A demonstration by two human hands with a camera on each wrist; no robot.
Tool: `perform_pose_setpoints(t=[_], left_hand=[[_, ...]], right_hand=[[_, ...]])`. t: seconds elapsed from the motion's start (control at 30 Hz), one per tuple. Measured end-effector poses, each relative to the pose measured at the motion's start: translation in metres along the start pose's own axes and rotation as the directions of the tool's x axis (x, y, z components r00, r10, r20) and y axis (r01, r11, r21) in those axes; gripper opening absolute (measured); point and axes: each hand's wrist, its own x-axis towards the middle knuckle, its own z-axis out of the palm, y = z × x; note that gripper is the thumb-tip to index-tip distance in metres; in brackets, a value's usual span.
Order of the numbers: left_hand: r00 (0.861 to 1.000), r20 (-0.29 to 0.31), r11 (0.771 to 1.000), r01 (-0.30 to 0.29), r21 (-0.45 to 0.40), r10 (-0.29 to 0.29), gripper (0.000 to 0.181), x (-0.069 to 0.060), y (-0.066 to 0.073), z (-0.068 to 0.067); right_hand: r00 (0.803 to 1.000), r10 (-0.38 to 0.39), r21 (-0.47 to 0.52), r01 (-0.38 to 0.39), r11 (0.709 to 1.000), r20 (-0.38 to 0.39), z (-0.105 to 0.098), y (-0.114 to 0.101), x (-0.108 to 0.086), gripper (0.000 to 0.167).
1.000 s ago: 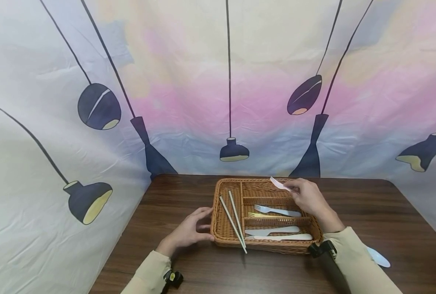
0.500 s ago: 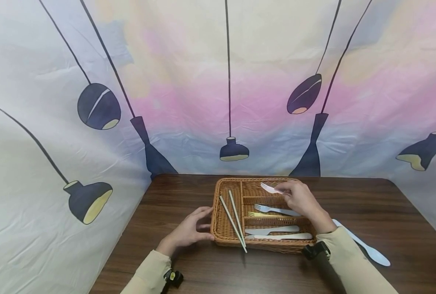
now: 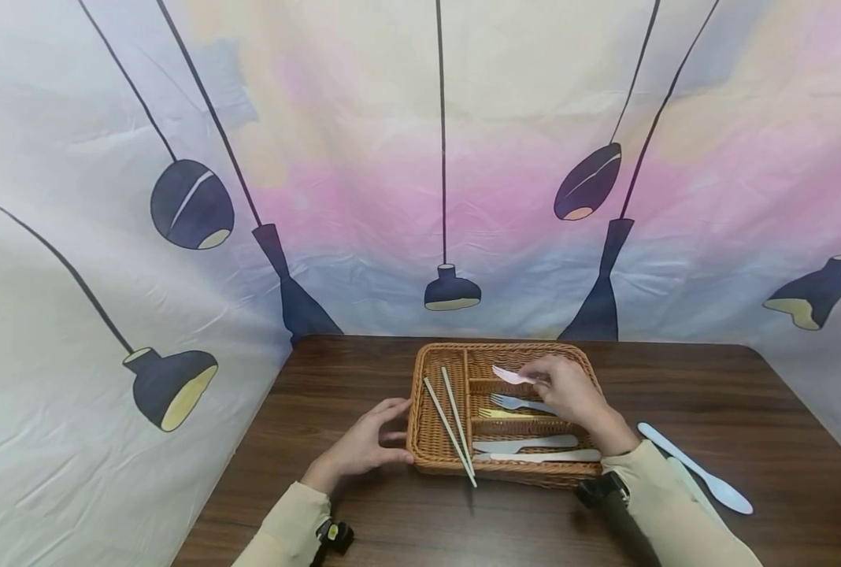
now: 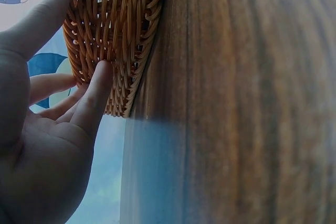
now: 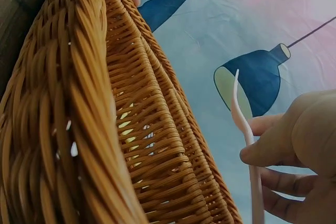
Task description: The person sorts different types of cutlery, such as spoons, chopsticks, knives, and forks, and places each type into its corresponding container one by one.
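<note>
A wicker cutlery basket (image 3: pixel 415 417) with compartments stands on the table. My left hand (image 3: pixel 360 447) touches its left wall, fingers and thumb spread; the left wrist view shows fingertips against the wicker. Between thumb and fingers, my right hand (image 3: pixel 569 391) pinches a pale pink fork (image 3: pixel 509 376), tines pointing left, above the basket's back compartment. A light blue fork (image 3: pixel 520 404) and a yellow fork (image 3: pixel 498 414) lie in the middle compartment, partly hidden by the right hand. Up front are a pale knife (image 3: pixel 534 443) and a white knife (image 3: pixel 558 456). Two chopsticks (image 3: pixel 450 429) lean in the left compartment.
To the right on the dark wooden table (image 3: pixel 683 386) lies a light blue spoon (image 3: pixel 707 476). Beside it, a pale green utensil (image 3: pixel 691 484) is mostly hidden by the right sleeve. A cloth backdrop (image 3: pixel 364 197) printed with lamps hangs behind the table.
My right hand has moved left and slightly lower with the pink fork, over the basket. More of the blue spoon and the green utensil now shows. The left hand stays in place.
</note>
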Motion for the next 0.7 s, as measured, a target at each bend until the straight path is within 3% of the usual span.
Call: perform_pose_setpoints(t=[0.17,0.3,0.7], left_hand=[[1.000,-0.004,1.000,0.003,0.010,-0.003,0.096,0.0006,-0.0010,0.0000],[1.000,-0.006,1.000,0.006,0.012,-0.006,0.096,0.0003,-0.0010,0.0000],[1.000,-0.008,1.000,-0.003,0.009,0.003,0.095,0.0001,-0.0025,0.0001]], right_hand=[[0.999,-0.021,-0.019,0.022,1.000,0.027,-0.0013,-0.0006,-0.0023,0.028],[1.000,-0.026,-0.021,0.026,0.999,0.008,-0.0006,0.0018,-0.0028,0.028],[0.999,0.025,-0.012,-0.026,1.000,-0.028,-0.0009,0.0067,-0.0050,0.029]])
